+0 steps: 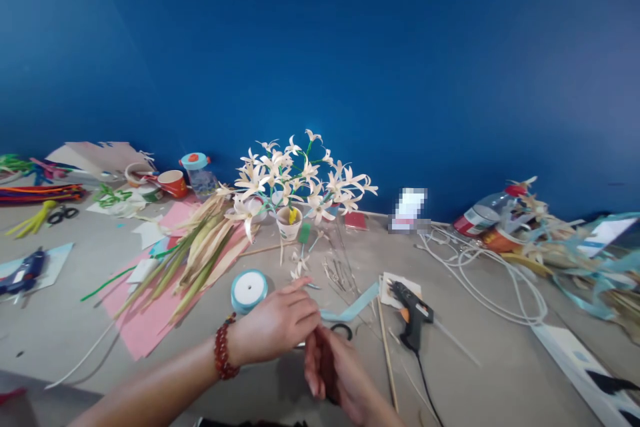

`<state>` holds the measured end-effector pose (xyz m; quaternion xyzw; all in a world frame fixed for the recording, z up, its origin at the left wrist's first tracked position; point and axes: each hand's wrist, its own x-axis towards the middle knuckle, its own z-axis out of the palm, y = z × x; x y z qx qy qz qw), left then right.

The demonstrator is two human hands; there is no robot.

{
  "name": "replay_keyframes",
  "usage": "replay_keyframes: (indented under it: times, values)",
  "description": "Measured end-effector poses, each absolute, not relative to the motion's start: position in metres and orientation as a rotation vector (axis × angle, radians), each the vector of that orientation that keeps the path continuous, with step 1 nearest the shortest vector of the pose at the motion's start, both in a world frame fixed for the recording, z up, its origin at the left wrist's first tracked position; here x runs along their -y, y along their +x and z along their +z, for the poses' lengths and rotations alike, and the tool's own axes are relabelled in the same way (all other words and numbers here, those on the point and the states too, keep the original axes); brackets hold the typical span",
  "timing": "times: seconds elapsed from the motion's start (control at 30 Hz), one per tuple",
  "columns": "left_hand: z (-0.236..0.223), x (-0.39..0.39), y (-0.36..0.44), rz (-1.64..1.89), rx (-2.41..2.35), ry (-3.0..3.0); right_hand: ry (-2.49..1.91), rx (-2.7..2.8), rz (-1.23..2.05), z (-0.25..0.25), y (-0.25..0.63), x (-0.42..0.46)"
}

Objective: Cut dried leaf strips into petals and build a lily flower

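Note:
My left hand [277, 323], with a red beaded bracelet [227, 347] at the wrist, meets my right hand [333, 363] over the front of the table. The left fingers bend toward the right hand, the index reaching farther forward. On the right, the fingers are curled in. Whatever the two hands pinch between them is hidden. Partly covered behind them lies a pair of black-handled scissors [343, 330]. A light blue ribbon [357, 305] stretches on the table just beyond, and a ribbon spool [249, 290] lies beside the left hand.
White flowers [280, 173] stand in a paper cup [289, 223]. Dried husks [200, 240] lie on pink paper [140, 327] at left. A black glue gun [413, 313] with its cord rests at right, near a thin stick [386, 353], a white cable [480, 273] and a plastic bottle [483, 213].

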<state>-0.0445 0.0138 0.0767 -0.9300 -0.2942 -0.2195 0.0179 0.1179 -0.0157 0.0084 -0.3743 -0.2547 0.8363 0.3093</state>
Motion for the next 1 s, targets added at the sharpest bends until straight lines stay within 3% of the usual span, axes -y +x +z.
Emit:
replay_keyframes:
  times: [0.37, 0.6, 0.73, 0.83, 1.0]
  values:
    - [0.077, -0.021, -0.041, -0.658, 0.840, -2.853, -0.785, 0.455, 2.499, 0.015, 0.122, 0.013]
    - [0.072, -0.018, -0.036, -0.931, 0.988, -2.900, -0.619, 0.558, 2.579, 0.006, 0.122, 0.016]
    - [0.063, -0.019, -0.041, -1.215, 1.208, -2.767, -0.764, 0.659, 2.422, 0.020, 0.130, 0.014]
    - [0.064, -0.018, -0.045, -1.360, 1.302, -2.723, -0.965, 0.794, 2.109, 0.031, 0.140, 0.008]
    - [0.073, -0.009, -0.039, -1.314, 1.168, -2.869, -1.028, 0.901, 1.865, 0.034, 0.140, 0.002]
